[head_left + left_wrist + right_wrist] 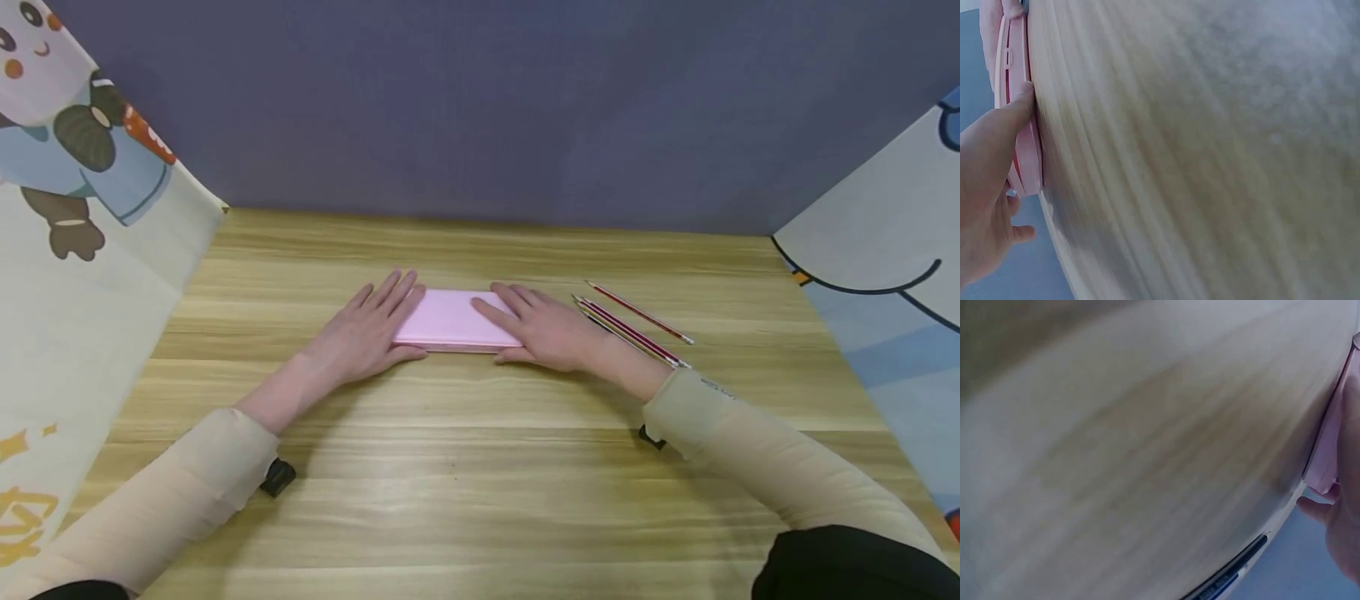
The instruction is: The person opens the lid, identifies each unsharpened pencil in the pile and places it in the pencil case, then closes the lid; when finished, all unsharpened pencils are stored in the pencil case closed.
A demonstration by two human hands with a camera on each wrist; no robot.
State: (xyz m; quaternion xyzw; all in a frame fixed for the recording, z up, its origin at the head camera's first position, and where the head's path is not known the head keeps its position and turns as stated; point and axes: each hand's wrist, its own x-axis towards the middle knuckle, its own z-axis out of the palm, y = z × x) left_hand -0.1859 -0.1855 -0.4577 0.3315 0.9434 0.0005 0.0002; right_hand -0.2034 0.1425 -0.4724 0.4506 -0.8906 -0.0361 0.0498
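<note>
A pink pencil case (453, 321), its lid down, lies on the wooden table in the head view. My left hand (366, 332) rests over its left end with fingers stretched out and the thumb at the front edge. Over the right end lies my right hand (553, 332), index finger straight across the lid and thumb near the front edge. The left wrist view shows a small clasp (1009, 58) on the case's side and the left thumb (1019, 106) touching that side. Only a strip of the case shows in the right wrist view.
Red-striped pencils (633, 333) lie close together right of the case, partly behind the right wrist. Another pencil (640, 312) lies apart, a little behind them. A dark blue-grey panel (487, 117) stands at the table's back, with printed panels at both sides.
</note>
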